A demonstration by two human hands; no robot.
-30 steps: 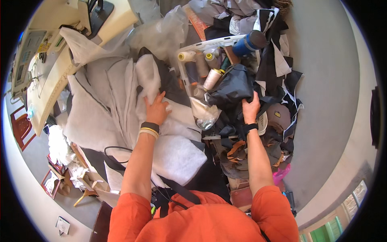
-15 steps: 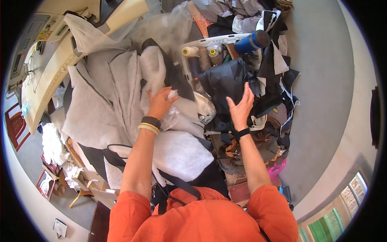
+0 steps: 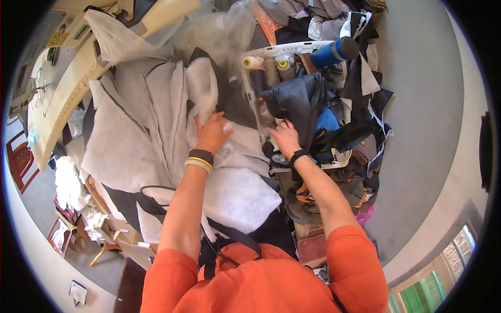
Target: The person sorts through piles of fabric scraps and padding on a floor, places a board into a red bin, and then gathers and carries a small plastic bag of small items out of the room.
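Crumpled clear plastic point(image 3: 225, 155) lies on the white padded fabric point(image 3: 128, 141), at the fingers and beside the palm of the left hand point(image 3: 214, 133). That hand rests palm down, its fingers partly spread and slightly bent; whether it grips the plastic cannot be told. The right hand point(image 3: 286, 138) is at the near left part of a white basket point(image 3: 289, 48), fingers partly bent and pointing left; it cannot be told whether they have hold of anything. A black band is on each wrist, and the left also has a pale yellowish bangle point(image 3: 199, 163).

Black fabric point(image 3: 297, 99) is draped across the basket, just beyond the right hand. Past it are at least 3 thread spools point(image 3: 271, 72), 1 of them with a yellow core, and a blue cylinder point(image 3: 327, 55) with a dark end, tilted over the far rim. A small blue piece point(image 3: 327, 120) lies right of the black fabric.

Dark grey fabric point(image 3: 235, 101) lies between the padding and the basket. Nearer the body are a white padded piece point(image 3: 237, 195) and a black cord loop point(image 3: 148, 195). Farther out, translucent sheeting point(image 3: 209, 36) lies beside a curved cream surface point(image 3: 78, 99).
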